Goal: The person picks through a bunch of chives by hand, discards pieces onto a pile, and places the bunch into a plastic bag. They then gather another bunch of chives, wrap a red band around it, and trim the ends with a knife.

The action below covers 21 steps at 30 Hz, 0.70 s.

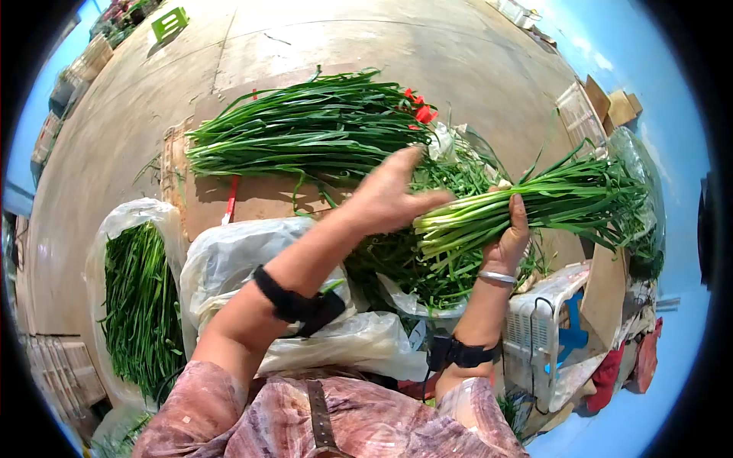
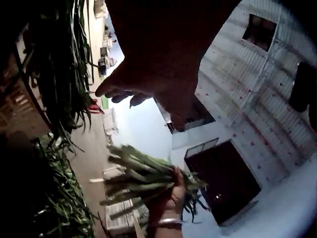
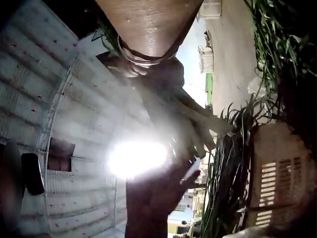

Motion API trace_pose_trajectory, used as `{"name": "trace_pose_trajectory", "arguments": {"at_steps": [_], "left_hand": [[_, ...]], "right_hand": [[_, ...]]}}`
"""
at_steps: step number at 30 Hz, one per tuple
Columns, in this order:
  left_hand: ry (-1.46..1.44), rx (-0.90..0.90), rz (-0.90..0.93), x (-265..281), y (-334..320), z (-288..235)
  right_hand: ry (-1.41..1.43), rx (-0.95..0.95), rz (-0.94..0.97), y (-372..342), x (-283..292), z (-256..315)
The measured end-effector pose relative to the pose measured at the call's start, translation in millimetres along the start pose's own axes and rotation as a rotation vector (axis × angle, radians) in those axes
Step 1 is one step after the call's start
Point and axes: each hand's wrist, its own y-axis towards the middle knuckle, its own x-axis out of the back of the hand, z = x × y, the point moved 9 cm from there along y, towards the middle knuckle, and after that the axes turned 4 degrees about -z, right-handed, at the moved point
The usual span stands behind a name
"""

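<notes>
My right hand [image 1: 510,240], with a bracelet at the wrist, grips a bunch of garlic chives [image 1: 561,200]. The pale cut ends point left and the dark leaves trail right. Just left of those ends is my left hand [image 1: 389,195], its fingers and thumb spread, holding nothing. In the left wrist view, the left hand [image 2: 156,82] is a dark shape above the bunch [image 2: 143,173] held by the right hand [image 2: 171,198]. Glare blurs the right wrist view, where the right hand [image 3: 161,74] is at the top and the left hand [image 3: 158,193] below.
A large pile of garlic chives [image 1: 305,130] lies on cardboard beyond the hands. Loose leaves [image 1: 427,267] heap below the bunch. Bagged greens [image 1: 141,305] stand at left, white plastic bags [image 1: 244,252] in front. A white crate [image 1: 534,320] is at right, a green stool [image 1: 169,24] far off.
</notes>
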Motion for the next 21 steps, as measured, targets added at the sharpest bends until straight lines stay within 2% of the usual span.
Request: {"name": "trace_pose_trajectory", "arguments": {"at_steps": [3,4,7,9,12,13,16,17,18,19,21], "left_hand": [[0.402,-0.175,0.146,-44,-16,-15],[0.372,-0.133,0.138,-46,-28,-5],[0.304,-0.007,0.154,-36,-58,18],[0.311,0.09,0.136,-30,-75,30],[0.337,0.181,0.247,-24,-85,40],[0.339,0.184,0.239,-18,-88,39],[0.383,0.258,0.447,-7,-105,29],[0.38,0.256,0.443,7,-110,28],[0.455,0.28,0.514,20,-121,34],[0.532,0.303,0.585,35,-131,40],[0.589,0.39,0.744,69,-153,56]], "right_hand": [[0.002,-0.06,-0.008,-8,-14,-26],[-0.012,-0.11,-0.082,-17,-19,-35],[0.101,-0.167,0.151,-42,-42,-62],[0.105,-0.254,0.013,-47,-18,-87],[0.076,-0.249,-0.121,-61,-8,-98],[0.136,-0.345,-0.091,-68,-9,-104],[0.172,-0.467,0.05,-108,-35,-99],[0.145,-0.603,0.054,-131,-36,-99],[0.008,-0.667,0.068,-147,-16,-102],[-0.03,-0.835,0.136,-166,0,-113],[-0.706,-0.91,0.376,-200,7,-104]]}}
